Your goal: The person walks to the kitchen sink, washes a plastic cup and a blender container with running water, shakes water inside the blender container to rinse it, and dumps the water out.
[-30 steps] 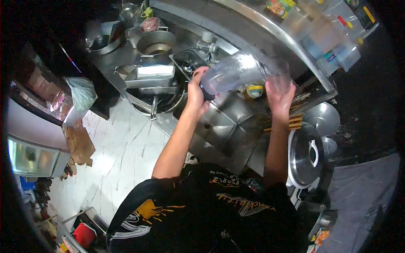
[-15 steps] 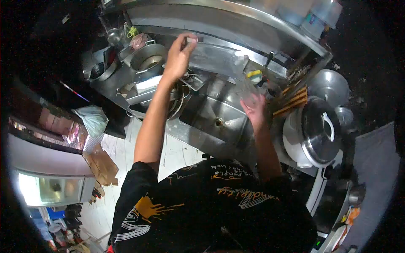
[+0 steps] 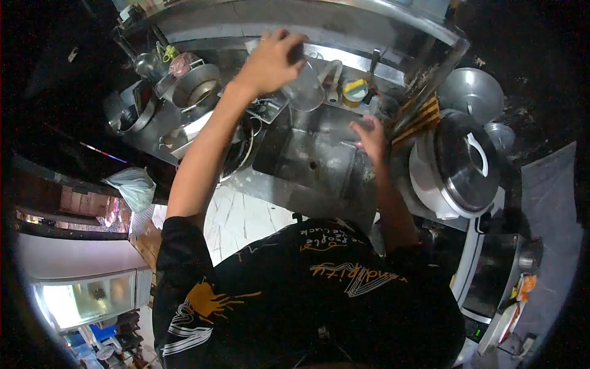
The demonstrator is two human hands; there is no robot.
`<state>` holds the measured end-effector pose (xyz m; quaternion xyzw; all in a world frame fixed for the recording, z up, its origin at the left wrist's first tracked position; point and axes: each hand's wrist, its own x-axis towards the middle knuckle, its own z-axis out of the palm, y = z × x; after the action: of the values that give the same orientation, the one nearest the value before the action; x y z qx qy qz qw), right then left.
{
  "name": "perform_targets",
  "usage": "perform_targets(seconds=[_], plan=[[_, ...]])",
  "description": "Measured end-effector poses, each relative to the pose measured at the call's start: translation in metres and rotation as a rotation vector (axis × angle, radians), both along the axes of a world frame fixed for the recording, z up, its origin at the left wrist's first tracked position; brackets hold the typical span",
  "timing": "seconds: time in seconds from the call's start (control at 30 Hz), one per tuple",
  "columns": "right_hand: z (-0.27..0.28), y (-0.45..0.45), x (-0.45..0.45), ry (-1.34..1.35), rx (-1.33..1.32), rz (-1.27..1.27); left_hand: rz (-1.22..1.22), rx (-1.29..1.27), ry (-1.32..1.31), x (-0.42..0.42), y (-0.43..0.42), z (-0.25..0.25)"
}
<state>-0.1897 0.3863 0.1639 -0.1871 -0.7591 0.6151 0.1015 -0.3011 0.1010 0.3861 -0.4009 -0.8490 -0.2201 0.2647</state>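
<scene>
My left hand (image 3: 270, 64) is raised over the back edge of the sink, its fingers bent and apart with a gap between them and the thumb. Just beside it, a clear plastic container (image 3: 306, 93) sits at the sink's back edge, partly behind the hand. Over the right side of the steel sink (image 3: 313, 165) hovers my right hand (image 3: 371, 140), fingers spread and no object visible in them. Behind that hand stands a tub with a yellow top (image 3: 354, 92). A pale curved pipe-like piece (image 3: 334, 83) is to its left.
Pots and pans, including a round pot (image 3: 195, 89), crowd the counter on the left. On the right are a large lidded cooker (image 3: 458, 163), a steel bowl (image 3: 472, 92) and wooden slats (image 3: 421, 123). A steel shelf (image 3: 381, 23) runs above the back.
The clear container by my right hand is no longer there, and a clear container now shows beside my left hand. My left hand has turned, its fingers spreading. The view has shifted slightly.
</scene>
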Motion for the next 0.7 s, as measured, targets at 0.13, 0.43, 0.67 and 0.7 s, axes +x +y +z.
perform_targets(seconds=[0.13,0.43,0.67,0.7], plan=[[0.036,0.021,-0.021,0.321,0.851,0.346,0.016,-0.153,-0.107,0.019,0.029,-0.025],[-0.023,0.006,-0.017,-0.288,0.360,0.398,0.213,-0.186,-0.102,0.048,0.027,-0.120],[-0.129,0.095,-0.023,0.312,0.474,0.405,0.128,1.152,-0.814,0.050,-0.050,-0.152],[-0.139,0.097,-0.016,0.302,0.433,0.444,0.068,1.355,-0.893,0.056,-0.055,-0.163]])
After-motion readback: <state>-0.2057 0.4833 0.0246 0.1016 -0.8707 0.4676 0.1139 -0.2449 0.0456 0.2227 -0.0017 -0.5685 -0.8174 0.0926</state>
